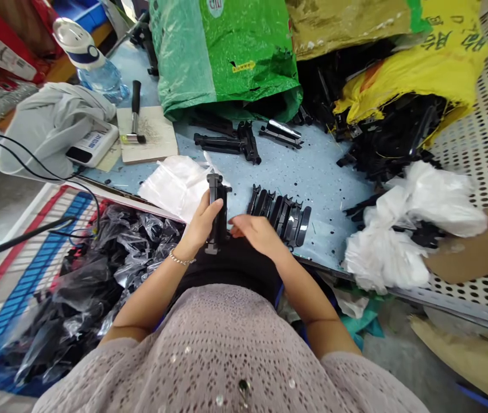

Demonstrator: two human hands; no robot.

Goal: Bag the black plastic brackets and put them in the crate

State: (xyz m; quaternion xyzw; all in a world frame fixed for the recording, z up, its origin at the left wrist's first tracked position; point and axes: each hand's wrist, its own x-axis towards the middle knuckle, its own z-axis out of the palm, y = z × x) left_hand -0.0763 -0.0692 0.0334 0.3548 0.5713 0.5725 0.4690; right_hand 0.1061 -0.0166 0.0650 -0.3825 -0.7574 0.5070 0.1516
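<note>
My left hand (203, 221) is wrapped round a long black plastic part (217, 215), held upright near the table's front edge with the thumb across its face. Just right of that part is my right hand (256, 232), its fingers stretched toward the part's side; a narrow gap seems to lie between them, and its palm looks bare. A row of similar black plastic parts (279, 213) lies on the blue table right beyond my right hand. Behind my left hand rests a crumpled white plastic bag (175, 186).
Loose black parts (220, 143) lie before a green sack (235, 57). A yellow sack (416, 80) spills more parts at right, near white bags (399, 229). A hammer (135, 115) lies on a wooden board (153, 143). Bagged parts fill a striped bag (50, 229) at left.
</note>
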